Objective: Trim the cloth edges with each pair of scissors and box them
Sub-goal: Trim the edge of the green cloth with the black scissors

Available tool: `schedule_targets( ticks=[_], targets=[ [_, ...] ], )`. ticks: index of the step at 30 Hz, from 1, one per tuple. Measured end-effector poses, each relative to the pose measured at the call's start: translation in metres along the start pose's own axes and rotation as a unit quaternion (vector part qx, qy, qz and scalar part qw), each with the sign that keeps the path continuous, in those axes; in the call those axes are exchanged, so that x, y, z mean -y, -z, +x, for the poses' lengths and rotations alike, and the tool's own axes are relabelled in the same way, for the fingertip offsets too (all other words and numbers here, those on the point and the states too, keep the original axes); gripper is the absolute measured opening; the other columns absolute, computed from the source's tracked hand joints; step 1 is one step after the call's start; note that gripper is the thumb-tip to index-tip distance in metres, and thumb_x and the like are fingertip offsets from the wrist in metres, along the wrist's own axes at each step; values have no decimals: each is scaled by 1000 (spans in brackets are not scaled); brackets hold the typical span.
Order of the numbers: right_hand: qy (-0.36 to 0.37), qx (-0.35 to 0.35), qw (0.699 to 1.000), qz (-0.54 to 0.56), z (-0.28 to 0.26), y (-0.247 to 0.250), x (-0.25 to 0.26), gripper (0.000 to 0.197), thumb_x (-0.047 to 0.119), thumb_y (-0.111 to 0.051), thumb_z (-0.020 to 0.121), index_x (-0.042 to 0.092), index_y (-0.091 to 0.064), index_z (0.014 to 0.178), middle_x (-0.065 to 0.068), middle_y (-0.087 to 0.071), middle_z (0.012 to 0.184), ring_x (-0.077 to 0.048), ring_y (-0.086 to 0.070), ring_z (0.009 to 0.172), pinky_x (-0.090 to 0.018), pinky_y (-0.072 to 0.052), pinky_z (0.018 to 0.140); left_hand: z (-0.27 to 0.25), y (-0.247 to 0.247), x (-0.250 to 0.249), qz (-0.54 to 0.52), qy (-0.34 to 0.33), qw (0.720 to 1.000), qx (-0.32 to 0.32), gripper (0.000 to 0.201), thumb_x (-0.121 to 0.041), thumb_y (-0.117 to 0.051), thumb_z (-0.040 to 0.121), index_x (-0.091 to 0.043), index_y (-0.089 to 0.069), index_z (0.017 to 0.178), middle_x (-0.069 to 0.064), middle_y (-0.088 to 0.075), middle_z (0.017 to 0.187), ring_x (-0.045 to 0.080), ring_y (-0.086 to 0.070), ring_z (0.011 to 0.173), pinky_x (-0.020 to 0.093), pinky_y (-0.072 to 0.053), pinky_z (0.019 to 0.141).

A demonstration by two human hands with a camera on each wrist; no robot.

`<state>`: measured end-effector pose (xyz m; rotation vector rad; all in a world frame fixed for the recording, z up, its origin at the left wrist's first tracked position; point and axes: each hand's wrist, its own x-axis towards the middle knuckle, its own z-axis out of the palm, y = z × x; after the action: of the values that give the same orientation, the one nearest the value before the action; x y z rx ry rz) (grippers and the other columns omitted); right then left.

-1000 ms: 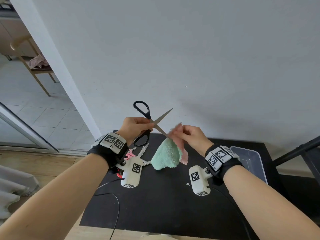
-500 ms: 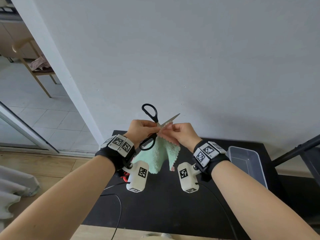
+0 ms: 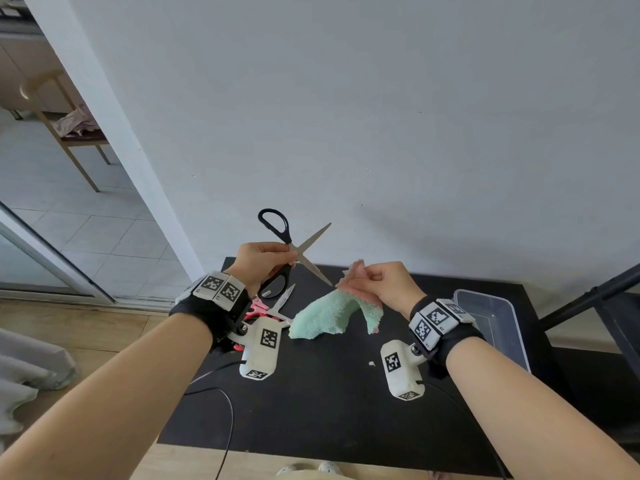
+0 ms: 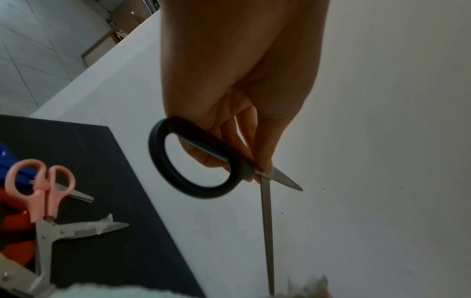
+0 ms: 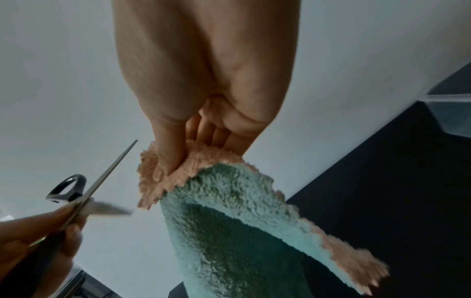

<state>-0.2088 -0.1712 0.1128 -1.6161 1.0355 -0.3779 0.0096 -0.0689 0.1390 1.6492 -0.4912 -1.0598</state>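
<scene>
My left hand (image 3: 266, 261) grips the black-handled scissors (image 3: 287, 247) near their pivot, above the black table (image 3: 329, 403). Their blades stand spread wide, one tip pointing at the cloth. The same scissors (image 4: 203, 165) fill the left wrist view, fingers curled round one handle loop. My right hand (image 3: 377, 282) pinches the pink top edge of a mint-green and pink fluffy cloth (image 3: 329, 313), which hangs down to the table. In the right wrist view the thumb presses on the cloth's (image 5: 229, 211) pink edge, with the blades (image 5: 109, 177) just left of it and apart from it.
Pink-handled scissors (image 4: 43, 191) and other scissors with red and blue handles lie on the table's left part. A clear plastic box (image 3: 495, 323) stands at the table's right edge. A small white scrap (image 3: 371, 364) lies mid-table. A grey wall rises behind the table.
The scissors' blades, nearly together at the cloth edge half a second ago, have swung wide apart. Both hands have drawn apart, and the cloth has dropped lower toward the table.
</scene>
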Motion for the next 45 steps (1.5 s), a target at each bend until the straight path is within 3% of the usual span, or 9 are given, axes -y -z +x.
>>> schedule_targets(
  ticks=[5, 10, 15, 20, 24, 28, 35, 39, 45],
  targets=[
    [5, -25, 999, 20, -1, 17, -1, 17, 16, -78, 75, 1, -72, 80, -9, -71, 75, -13, -65, 70, -20, -53, 68, -2, 11, -1, 118, 33, 989, 85, 18, 0, -76, 73, 2, -72, 91, 21, -69, 91, 22, -64, 75, 15, -56, 66],
    [28, -8, 1000, -1, 5, 24, 7, 16, 15, -77, 76, 3, -74, 86, -19, -72, 89, -16, -64, 79, -26, -51, 80, -7, 6, 1, 226, 26, 966, 126, 6, -5, -79, 72, -7, -74, 75, 13, -70, 85, 8, -62, 63, 11, -49, 57],
    [55, 82, 991, -87, 13, 15, 20, 29, 23, -77, 77, -4, -73, 88, -13, -67, 78, -6, -55, 77, -23, -44, 80, -7, -4, -1, 294, 3, 943, 156, 9, -13, -80, 71, -6, -75, 71, 4, -65, 77, 11, -54, 71, 18, -45, 67],
    [49, 162, 974, -147, 14, -1, 31, 23, 30, -77, 77, 10, -76, 87, 0, -68, 77, -5, -60, 76, -17, -46, 79, -7, -12, -5, 302, -14, 939, 161, 9, -14, -82, 70, -9, -74, 72, 3, -68, 76, 7, -58, 63, 14, -47, 59],
    [42, 160, 976, -144, 15, -11, 35, 24, 28, -77, 77, 7, -76, 88, -2, -62, 68, -4, -52, 63, -12, -41, 60, -7, -15, -7, 312, -39, 936, 159, 12, -12, -80, 72, -4, -75, 79, 3, -67, 72, 7, -57, 63, 13, -48, 61],
    [47, 163, 972, -160, 15, -13, 39, 6, 22, -76, 78, 16, -74, 77, 15, -56, 46, 3, -45, 43, -10, -35, 48, -7, -15, -6, 319, -48, 934, 153, 7, -12, -80, 72, -9, -74, 73, 0, -65, 68, 4, -55, 58, 8, -45, 55],
    [48, 160, 971, -169, 17, -11, 32, 10, 22, -77, 77, 13, -76, 80, 7, -60, 58, 0, -47, 50, -13, -37, 53, -6, -7, -3, 331, -42, 929, 158, 14, -15, -80, 73, -7, -76, 83, 3, -67, 76, 13, -56, 76, 20, -46, 73],
    [46, 136, 978, -153, 17, -6, 21, 19, 17, -75, 79, 5, -75, 93, 18, -62, 53, 7, -52, 49, -7, -38, 54, -5, -1, 0, 335, -29, 927, 163, 15, -17, -79, 74, -8, -76, 86, 0, -65, 77, 13, -54, 79, 24, -47, 77],
    [38, 105, 985, -128, 17, 3, 11, 15, 18, -76, 78, 8, -76, 89, 16, -65, 54, 8, -54, 51, -7, -41, 58, -4, 5, 5, 327, -26, 930, 165, 13, -17, -77, 75, -6, -77, 82, 4, -67, 78, 13, -56, 78, 27, -48, 82]
  ],
)
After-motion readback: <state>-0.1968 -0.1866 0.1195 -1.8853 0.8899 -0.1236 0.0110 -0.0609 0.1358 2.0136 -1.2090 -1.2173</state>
